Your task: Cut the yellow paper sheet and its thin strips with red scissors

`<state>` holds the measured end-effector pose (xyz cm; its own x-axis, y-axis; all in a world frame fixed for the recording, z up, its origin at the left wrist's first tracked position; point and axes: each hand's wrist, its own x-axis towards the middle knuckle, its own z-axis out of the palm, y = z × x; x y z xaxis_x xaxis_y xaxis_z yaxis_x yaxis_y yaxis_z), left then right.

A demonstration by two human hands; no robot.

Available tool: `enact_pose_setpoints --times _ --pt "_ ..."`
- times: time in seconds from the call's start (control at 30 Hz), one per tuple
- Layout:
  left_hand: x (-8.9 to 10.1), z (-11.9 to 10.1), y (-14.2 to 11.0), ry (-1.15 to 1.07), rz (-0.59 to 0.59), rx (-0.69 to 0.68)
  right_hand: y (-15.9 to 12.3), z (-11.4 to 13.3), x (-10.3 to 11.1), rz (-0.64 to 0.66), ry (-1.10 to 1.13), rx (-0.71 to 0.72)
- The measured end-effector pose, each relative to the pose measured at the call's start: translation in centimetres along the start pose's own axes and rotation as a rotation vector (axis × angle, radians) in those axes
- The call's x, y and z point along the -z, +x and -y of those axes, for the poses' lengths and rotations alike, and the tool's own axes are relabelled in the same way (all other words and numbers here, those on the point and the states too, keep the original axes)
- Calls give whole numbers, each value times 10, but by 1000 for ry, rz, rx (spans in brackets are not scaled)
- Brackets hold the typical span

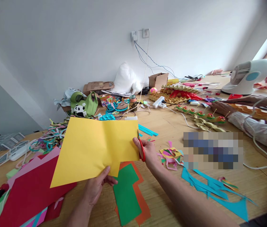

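Observation:
A large yellow paper sheet (93,148) is held up over the wooden table (162,189). My left hand (97,186) pinches its lower edge from below, thumb on top. My right hand (147,153) grips red-handled scissors (141,149) at the sheet's right edge, the blades set against the paper. Beneath the sheet lie a green paper piece (126,192) on an orange one (143,201).
Red and pink sheets (31,192) lie at the left, blue offcuts (218,192) at the right, a scrap pile (170,156) beside my right hand. Another person's arm (249,123) rests at the right near a white fan (247,77). Bags, boxes and craft clutter fill the back.

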<state>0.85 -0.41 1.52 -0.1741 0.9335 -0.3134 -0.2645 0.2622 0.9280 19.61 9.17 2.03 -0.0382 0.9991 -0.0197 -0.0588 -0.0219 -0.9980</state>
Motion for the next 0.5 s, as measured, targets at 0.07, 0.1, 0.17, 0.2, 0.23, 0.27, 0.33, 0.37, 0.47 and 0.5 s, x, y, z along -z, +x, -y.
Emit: enact_pose_setpoints --times 0.07,0.1,0.17,0.2,0.23,0.27,0.33,0.37,0.47,0.5 --pt "-3 -2 -2 -11 -19 -14 0 -1 0 0 5 -3" --pt "-4 -2 -2 -12 -27 -23 1 -1 0 -2 5 0" --pt "-5 -3 -3 -11 -40 -35 1 0 0 -6 1 1" --pt "-6 -3 -3 -9 -43 -40 1 0 1 -4 1 1" --pt "-6 -2 -4 -7 -43 -42 1 1 1 -5 0 2" --pt "-6 -2 -3 -5 -42 -41 1 1 1 -8 -3 3" --pt "-5 -2 -3 0 -37 -34 1 2 1 -20 -5 9" --pt "-5 -1 -3 3 -35 -31 1 2 1 -28 -2 15" --pt "-4 -1 -3 7 -37 -31 1 0 2 -37 26 31" --pt "-4 -1 -3 8 -38 -30 2 0 2 -33 34 35"
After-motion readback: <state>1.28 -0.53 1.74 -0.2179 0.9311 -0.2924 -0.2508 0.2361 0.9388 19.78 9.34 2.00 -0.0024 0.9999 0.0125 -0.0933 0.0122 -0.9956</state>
